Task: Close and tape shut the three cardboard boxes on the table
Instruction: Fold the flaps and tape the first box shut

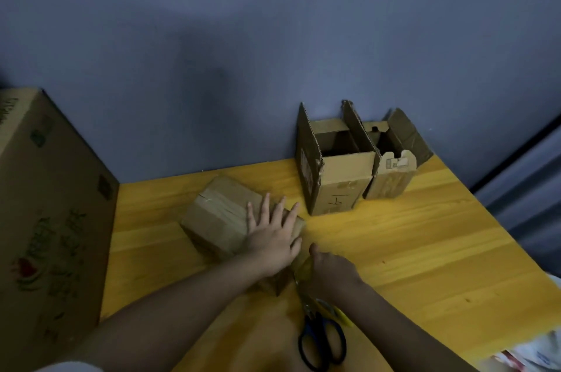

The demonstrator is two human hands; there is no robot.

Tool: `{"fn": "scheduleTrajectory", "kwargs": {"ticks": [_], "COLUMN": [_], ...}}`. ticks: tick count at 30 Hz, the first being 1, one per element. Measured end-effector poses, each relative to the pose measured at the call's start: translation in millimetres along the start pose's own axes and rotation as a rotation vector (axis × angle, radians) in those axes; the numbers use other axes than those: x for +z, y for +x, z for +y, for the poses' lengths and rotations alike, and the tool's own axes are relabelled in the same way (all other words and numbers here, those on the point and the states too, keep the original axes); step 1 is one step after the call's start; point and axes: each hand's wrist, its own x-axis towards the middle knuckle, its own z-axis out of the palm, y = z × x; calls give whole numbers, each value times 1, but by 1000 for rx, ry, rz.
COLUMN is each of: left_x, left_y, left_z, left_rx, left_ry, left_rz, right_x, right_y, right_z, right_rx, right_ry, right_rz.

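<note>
My left hand (271, 236) lies flat, fingers spread, on the closed box (218, 215) mid-frame on the table (425, 250), right hand (329, 270) fingers pinching tape (302, 270) at its near edge, so box one is nearly sealed while the two open boxes (337, 165) upper right remain untaped.

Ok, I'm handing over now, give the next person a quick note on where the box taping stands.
Left hand: flat, fingers spread, pressing the closed box near the table's middle.
Right hand: gripping what looks like yellowish tape at that box's near end.
Scissors: lying by the right wrist.
Left to do: finish this box; two open boxes stand by the wall, flaps up.
</note>
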Motion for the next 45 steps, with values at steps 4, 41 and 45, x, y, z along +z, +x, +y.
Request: {"fn": "scheduleTrajectory", "kwargs": {"ticks": [4, 41, 45], "left_x": [-6, -7, -4], "left_y": [5, 3, 4], "left_z": [-27, -113, -115], "left_rx": [219, 283, 289], "left_ry": [31, 133, 91], "left_rz": [-56, -66, -51], "right_x": [4, 63, 72], "right_y": [0, 24, 15], "right_z": [1, -65, -62], "right_rx": [-39, -137, -139], "right_ry": [265, 998, 1152], "right_rz": [-21, 59, -17]}}
